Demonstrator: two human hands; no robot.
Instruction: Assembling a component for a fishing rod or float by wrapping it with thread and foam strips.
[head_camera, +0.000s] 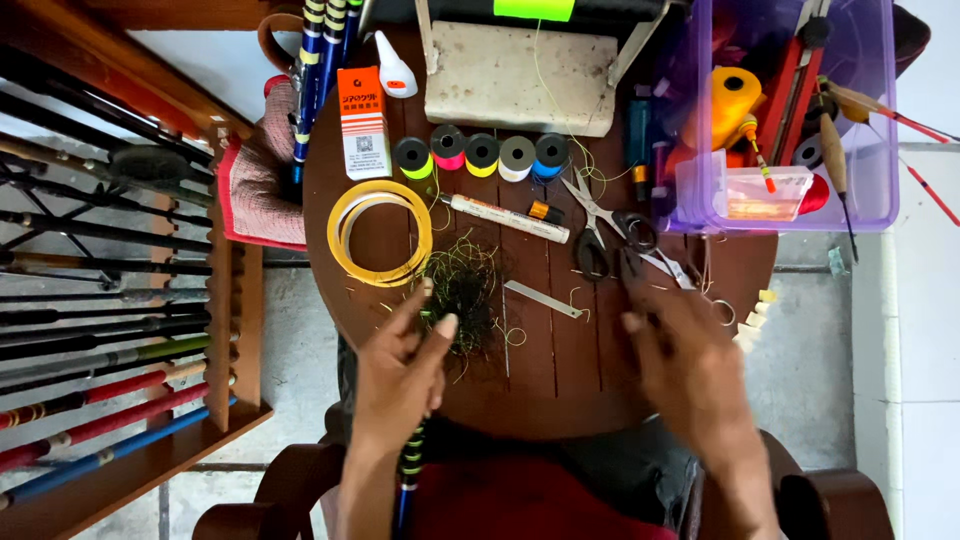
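Hands (400, 365) (680, 360) half-open, left pinching rod (410, 465)

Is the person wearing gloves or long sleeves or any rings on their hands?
No gloves and no sleeves show: the left hand and the right hand are bare, and both forearms are bare down to the bottom edge of the picture. I see no ring, watch or bracelet. The right hand is blurred, so a thin ring there could be missed.
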